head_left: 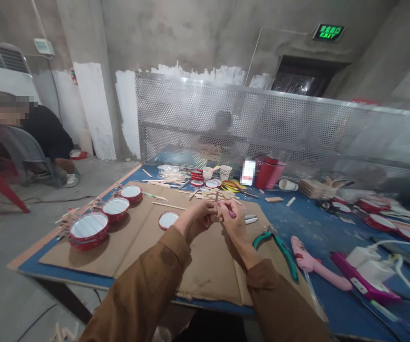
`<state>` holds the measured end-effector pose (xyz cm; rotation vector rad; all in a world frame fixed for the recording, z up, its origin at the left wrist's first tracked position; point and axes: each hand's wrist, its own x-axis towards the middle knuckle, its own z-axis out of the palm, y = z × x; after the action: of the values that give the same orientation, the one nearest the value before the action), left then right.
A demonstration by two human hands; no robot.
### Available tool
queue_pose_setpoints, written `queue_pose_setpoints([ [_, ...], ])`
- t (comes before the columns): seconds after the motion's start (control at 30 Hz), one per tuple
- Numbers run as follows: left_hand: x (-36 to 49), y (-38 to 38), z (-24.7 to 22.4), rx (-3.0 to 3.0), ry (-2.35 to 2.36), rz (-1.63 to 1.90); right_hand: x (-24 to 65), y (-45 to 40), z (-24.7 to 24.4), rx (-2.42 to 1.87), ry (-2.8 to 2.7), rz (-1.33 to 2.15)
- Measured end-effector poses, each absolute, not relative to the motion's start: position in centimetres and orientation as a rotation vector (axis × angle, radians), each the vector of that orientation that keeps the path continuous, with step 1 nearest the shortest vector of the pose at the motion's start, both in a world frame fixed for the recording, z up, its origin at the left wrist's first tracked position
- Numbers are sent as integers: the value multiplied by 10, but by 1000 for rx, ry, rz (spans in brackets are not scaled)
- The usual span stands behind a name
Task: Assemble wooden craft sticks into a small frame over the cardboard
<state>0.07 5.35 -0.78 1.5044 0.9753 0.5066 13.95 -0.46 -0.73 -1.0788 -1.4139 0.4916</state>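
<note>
Two hands meet above the one sheet of cardboard (144, 247) on the blue worktop (286, 221). The right hand (234, 219) is closed around one purple tool (231, 213), which sits in its fingers just beside the other hand. The left hand (205, 214) has its fingers drawn narrow near one thin stick (217, 196); whether it grips that stick cannot be told.

On the cardboard, three red round stacks with white tops (89, 225) stand in a row at the left, and one white disc with a red rim (168, 220) lies near the left forearm. Two pens (250, 219) lie beyond the right wrist. To the right are one pair of pliers with green handles (283, 256), one pink glue gun (317, 268) and one purple power strip (359, 282) bearing two white plugs (363, 259).

At the back stand two upright cups (225, 172), one lit phone (247, 172) and two bottles (265, 174); one more cup (288, 185) lies tipped over.
</note>
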Motion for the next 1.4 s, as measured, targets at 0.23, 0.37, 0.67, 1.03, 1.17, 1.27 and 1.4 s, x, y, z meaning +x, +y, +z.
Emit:
queue_pose_setpoints([
  [0.23, 0, 59, -13, 1502, 914, 510, 138, -6, -5, -1077, -1413, 473],
  [0.37, 0, 61, -16, 1505, 917, 506, 140, -4, -9, -1076, -1407, 513],
  [0.67, 0, 64, -19, 1518, 912, 510, 142, 0, -14, -1070, -1403, 506],
  [1.03, 4, 50, -8, 1499, 1037, 544, 140, -5, -8, -1083, -1420, 480],
  [1.17, 4, 51, -7, 1499, 1002, 528, 141, -4, -9, -1063, -1432, 525],
  [1.27, 4, 54, -9, 1510, 990, 517, 141, -3, -10, -1054, -1433, 545],
  [1.4, 4, 57, -12, 1515, 971, 521, 141, -1, -12, -1063, -1439, 536],
])
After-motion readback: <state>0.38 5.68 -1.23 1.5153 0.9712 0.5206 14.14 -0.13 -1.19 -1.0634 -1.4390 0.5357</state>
